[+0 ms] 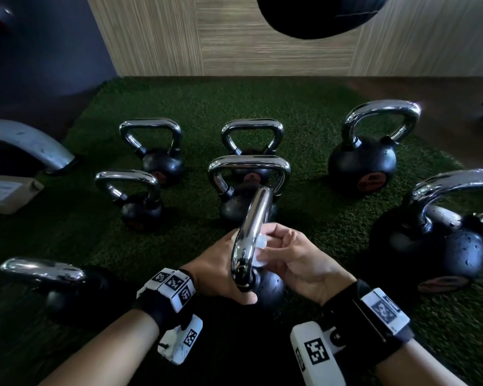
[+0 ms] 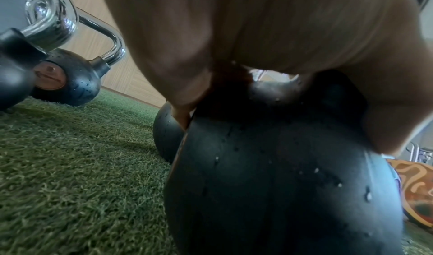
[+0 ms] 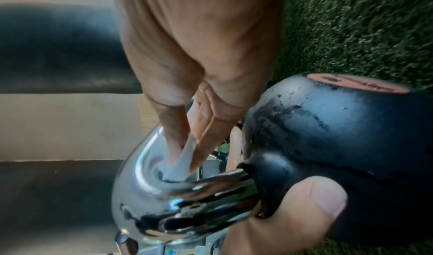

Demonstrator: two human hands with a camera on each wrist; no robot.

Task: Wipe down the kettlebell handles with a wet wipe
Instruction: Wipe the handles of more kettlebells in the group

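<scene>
On the green turf [image 1: 179,101], amid seven other chrome-handled kettlebells, the nearest kettlebell [image 1: 268,288] stood right in front of me. My left hand [image 1: 215,271] curled around the base of its chrome handle [image 1: 251,227], thumb against the black ball. My right hand [image 1: 296,260] pinched a white wet wipe [image 3: 180,159] between thumb and fingers, pressing it against the inner curve of that handle. Droplets beaded on the ball.
</scene>
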